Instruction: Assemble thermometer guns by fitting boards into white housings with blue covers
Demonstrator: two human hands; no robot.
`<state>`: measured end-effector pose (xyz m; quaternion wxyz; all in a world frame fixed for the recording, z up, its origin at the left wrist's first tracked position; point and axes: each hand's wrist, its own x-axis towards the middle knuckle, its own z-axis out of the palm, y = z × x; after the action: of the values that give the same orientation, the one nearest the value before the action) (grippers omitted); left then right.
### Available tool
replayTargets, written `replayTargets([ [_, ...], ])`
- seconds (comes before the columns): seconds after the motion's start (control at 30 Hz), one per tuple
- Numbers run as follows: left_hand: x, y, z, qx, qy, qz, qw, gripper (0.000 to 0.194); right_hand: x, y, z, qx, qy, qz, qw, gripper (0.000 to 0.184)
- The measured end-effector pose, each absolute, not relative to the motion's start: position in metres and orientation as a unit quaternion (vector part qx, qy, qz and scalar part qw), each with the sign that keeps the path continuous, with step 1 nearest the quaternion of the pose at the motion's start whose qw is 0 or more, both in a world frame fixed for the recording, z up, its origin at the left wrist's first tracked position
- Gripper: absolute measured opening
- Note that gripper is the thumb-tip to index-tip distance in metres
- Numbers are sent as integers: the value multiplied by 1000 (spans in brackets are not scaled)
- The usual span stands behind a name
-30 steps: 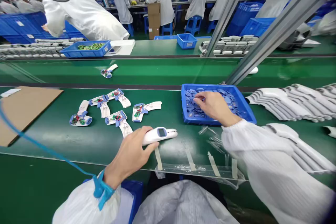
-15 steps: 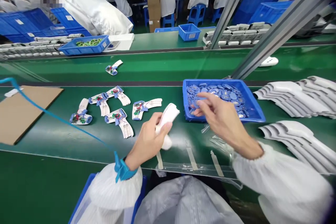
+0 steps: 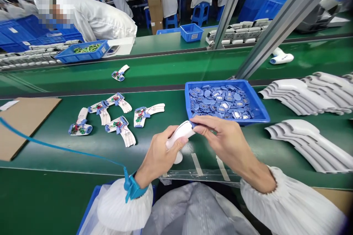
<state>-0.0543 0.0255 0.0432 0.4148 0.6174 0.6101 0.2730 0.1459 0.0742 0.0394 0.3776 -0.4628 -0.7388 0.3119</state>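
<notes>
My left hand [image 3: 162,150] is closed around a white gun-shaped housing [image 3: 180,133], which looks like an infrared thermometer body. Its handle end points up and to the right. At that end, my right hand [image 3: 220,132] pinches a small blue cap [image 3: 193,125], mostly hidden by the fingers, and presses it against the housing's opening. Behind my right hand stands a blue tray [image 3: 263,112] full of similar blue oval caps [image 3: 217,97]. To the left lie several open thermometer halves with wires and green boards, one of them a half [image 3: 121,128] near my left hand.
Stacked white shells [image 3: 306,136] lie on the right. A metal post [image 3: 275,25] slants across the right side. Cardboard [image 3: 27,121] lies at left, and a blue wrist-strap cord [image 3: 68,149] runs to my left wrist. Across the belt a person in white [image 3: 102,14] leans over.
My right hand has come from over the tray to the housing's handle end, with a blue cap between its fingers. The housing has tilted further right. The person opposite has leaned lower.
</notes>
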Motion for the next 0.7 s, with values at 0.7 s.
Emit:
replayTargets([
  [0.7, -43, 40, 34, 845, 492, 147, 150, 26, 154, 40, -1, -419, -824, 187, 333, 22],
])
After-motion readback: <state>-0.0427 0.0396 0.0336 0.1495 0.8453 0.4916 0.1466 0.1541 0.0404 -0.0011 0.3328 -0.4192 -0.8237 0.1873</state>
